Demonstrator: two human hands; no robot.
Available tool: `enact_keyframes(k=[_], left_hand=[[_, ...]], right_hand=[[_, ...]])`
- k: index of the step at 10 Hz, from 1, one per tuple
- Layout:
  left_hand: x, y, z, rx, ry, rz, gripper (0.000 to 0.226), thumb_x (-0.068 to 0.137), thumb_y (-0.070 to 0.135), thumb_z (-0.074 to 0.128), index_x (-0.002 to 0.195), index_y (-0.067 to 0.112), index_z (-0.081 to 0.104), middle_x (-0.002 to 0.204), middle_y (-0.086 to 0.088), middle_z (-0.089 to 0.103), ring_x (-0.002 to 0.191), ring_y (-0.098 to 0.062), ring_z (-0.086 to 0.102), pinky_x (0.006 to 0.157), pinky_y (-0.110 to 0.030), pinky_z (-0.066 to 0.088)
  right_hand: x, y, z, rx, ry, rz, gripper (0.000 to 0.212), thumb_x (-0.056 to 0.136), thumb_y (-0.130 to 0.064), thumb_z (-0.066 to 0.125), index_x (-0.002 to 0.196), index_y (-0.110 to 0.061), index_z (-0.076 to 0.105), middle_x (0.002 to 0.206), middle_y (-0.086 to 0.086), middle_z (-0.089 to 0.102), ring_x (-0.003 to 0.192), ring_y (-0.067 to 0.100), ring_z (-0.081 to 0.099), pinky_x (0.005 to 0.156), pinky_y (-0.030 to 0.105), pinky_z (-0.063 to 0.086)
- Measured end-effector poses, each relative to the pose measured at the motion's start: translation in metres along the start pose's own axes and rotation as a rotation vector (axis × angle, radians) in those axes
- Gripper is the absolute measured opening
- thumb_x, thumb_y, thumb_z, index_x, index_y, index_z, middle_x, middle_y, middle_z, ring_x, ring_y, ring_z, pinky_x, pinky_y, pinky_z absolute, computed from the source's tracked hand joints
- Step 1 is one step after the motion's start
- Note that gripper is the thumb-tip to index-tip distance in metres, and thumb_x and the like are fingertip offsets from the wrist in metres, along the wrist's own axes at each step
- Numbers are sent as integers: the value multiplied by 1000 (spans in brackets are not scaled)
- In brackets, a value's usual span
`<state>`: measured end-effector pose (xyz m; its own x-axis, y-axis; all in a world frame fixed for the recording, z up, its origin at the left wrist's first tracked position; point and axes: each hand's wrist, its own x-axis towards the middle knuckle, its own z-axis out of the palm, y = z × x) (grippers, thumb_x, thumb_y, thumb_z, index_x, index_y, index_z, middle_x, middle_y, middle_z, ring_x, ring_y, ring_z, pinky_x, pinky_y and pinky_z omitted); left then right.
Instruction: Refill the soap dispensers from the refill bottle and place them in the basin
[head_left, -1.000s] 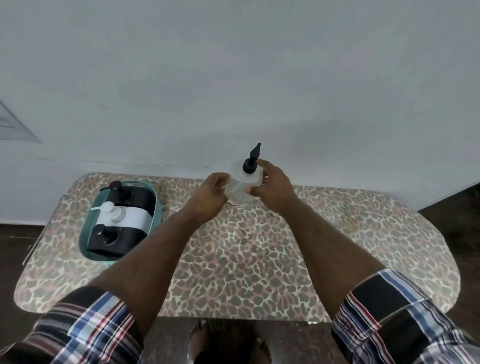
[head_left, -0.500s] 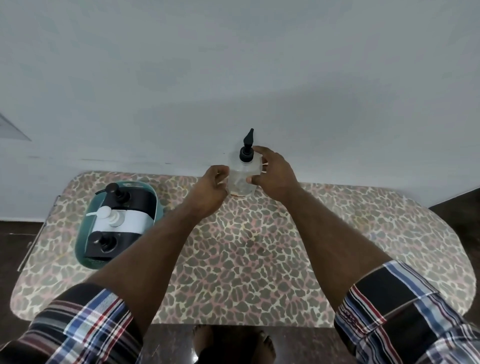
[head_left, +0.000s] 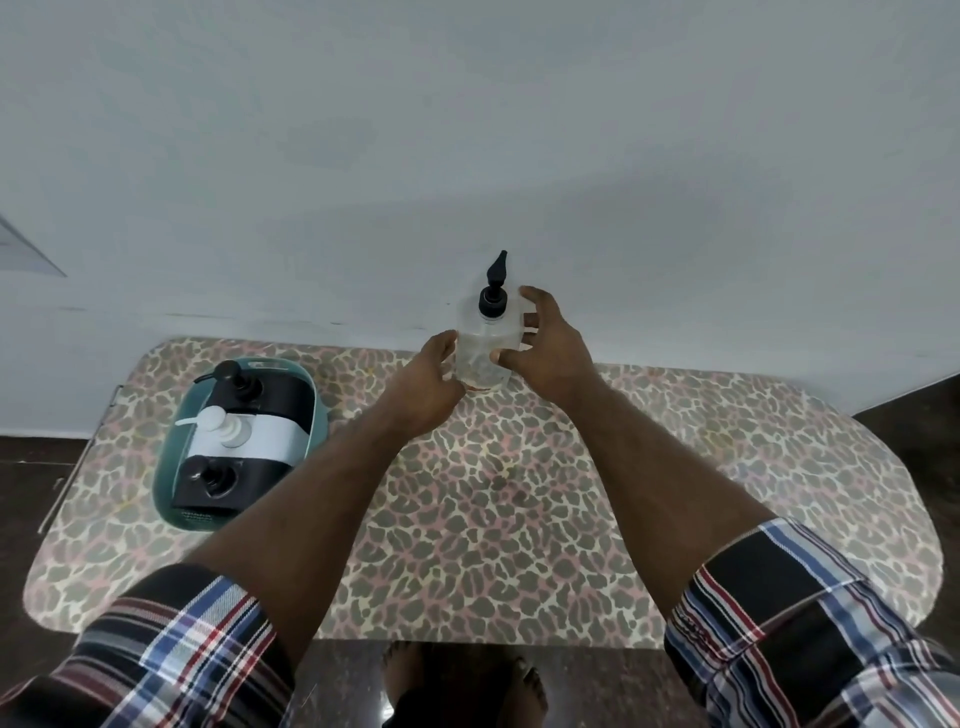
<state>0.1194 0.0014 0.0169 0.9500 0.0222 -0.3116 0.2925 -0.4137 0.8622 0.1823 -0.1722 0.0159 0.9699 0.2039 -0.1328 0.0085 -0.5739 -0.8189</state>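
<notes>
On the left of the desk (head_left: 519, 545), which has a leopard-print cover, sits one teal basin (head_left: 169, 467). Three dispensers lie in it side by side: a black one (head_left: 270, 392) at the far end, a white one (head_left: 260, 439) in the middle, and a second black one (head_left: 228, 480) nearest the person. Each has its pump head pointing left.

Further right, at the far edge of the desk by the pale wall (head_left: 467, 130), stands one clear bottle (head_left: 485, 345) with a black pump (head_left: 493, 291) on top, upright, its base on the desk. Both hands are on it. The left hand (head_left: 426, 387) is at the bottle's left side low down, its fingers (head_left: 441, 348) curled against the plastic. The right hand (head_left: 550, 348) wraps the right side, thumb across the front and fingers (head_left: 530, 296) spread round the back near the shoulder of the bottle. So the bottle is held between the two hands, well apart from the basin.

Two forearms reach in from below, each with a rolled plaid sleeve (head_left: 182, 649). Below the near edge of the desk one bare foot (head_left: 457, 686) shows on a dark floor (head_left: 31, 493). A thin metal rod (head_left: 78, 457) runs along the desk's left edge
</notes>
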Motion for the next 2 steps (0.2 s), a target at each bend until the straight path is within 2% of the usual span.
enact_keyframes(k=[1, 2], left_hand=[[-9, 5, 1, 111, 15, 39, 68, 97, 1, 57, 158, 16, 31, 156, -7, 48, 109, -12, 62, 71, -7, 45], [-20, 6, 4, 202, 69, 19, 69, 97, 3, 57, 159, 11, 27, 153, -12, 50, 97, -21, 66, 65, -13, 43]], right_hand=[[-7, -4, 0, -20, 1, 47, 99, 77, -20, 87, 155, -14, 26, 144, 10, 55, 129, 27, 57, 105, 43, 50], [-15, -6, 2, -47, -6, 67, 97, 80, -18, 83, 156, -10, 24, 149, 12, 51, 133, 28, 53, 102, 30, 45]])
